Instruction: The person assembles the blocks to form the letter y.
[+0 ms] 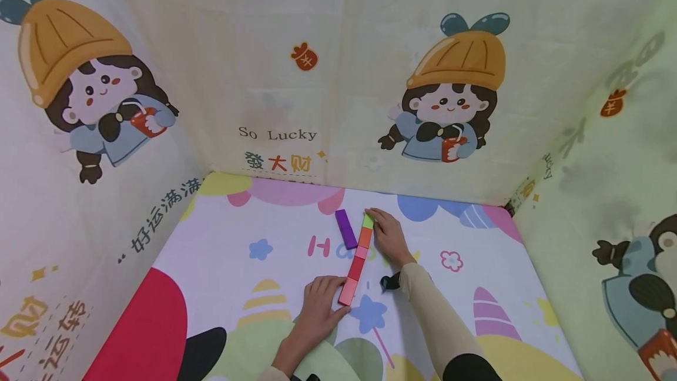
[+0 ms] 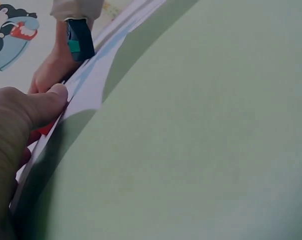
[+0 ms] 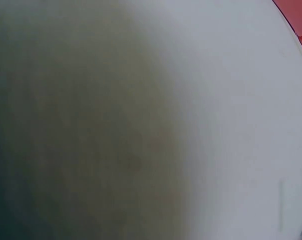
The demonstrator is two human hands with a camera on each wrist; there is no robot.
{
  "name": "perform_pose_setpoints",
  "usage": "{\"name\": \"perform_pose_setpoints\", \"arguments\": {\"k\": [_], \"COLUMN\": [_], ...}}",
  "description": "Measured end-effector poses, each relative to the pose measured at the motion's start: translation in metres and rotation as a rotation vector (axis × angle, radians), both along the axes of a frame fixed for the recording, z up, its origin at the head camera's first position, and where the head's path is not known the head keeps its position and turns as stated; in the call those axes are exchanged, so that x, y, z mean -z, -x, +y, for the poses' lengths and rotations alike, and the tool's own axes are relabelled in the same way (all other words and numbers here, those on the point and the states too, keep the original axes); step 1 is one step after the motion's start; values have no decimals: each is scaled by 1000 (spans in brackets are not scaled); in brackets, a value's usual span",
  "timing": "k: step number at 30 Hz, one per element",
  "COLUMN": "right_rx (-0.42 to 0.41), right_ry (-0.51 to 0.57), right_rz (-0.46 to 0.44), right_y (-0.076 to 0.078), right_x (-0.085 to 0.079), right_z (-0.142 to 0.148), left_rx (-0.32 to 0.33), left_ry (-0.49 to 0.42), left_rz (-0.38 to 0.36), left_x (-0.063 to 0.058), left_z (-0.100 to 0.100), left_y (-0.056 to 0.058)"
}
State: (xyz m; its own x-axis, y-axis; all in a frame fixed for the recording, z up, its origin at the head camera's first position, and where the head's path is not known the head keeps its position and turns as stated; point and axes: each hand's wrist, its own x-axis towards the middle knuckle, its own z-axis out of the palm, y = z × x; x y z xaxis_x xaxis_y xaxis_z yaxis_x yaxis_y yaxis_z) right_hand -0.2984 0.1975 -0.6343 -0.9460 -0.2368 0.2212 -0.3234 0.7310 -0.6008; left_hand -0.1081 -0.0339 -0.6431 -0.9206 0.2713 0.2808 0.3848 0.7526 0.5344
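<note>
Several colored blocks lie end to end in a slanting row: a light red block (image 1: 347, 292) nearest, then a red block (image 1: 356, 268), a pink block (image 1: 362, 251), an orange block (image 1: 365, 238) and a green block (image 1: 368, 221) at the far end. My left hand (image 1: 319, 307) holds the near block, thumb at its near end and fingers along its left side. At the far end, my right hand (image 1: 390, 234) pinches the green block; its thumb is mostly hidden. A purple block (image 1: 346, 229) lies left of the row, its near end close to the pink block.
A printed cloth (image 1: 222, 246) covers the surface under the blocks. Pale printed walls (image 1: 349, 93) rise at the back and both sides. A dark strap end (image 1: 390, 281) hangs by the right sleeve (image 1: 431, 304).
</note>
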Motion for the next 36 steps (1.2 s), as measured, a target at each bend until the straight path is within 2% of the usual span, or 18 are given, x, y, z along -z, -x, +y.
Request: {"name": "perform_pose_setpoints", "arguments": {"k": [4,8,15,24,29,36], "right_rx": [0,-1,12,32,42,10], "right_ry": [18,36,38,83,101,58], "right_rz": [-2,-18,-48,-87,-108,-53], "right_y": [0,1,-1,-3,-2,-1], "right_x": [1,3,4,2,1,0], "right_z": [0,1,3,3,1,0], "left_rx": [-8,-7,0,-4,-2,-21], "left_ry": [15,37,66,95,98,106], "left_rz": [52,68,40,49,79,41], "left_x": [0,1,1,0,-3,-4], "left_z": [-1,-1,0,1,1,2], "left_y": [0,1,-1,-3,-3,-3]}}
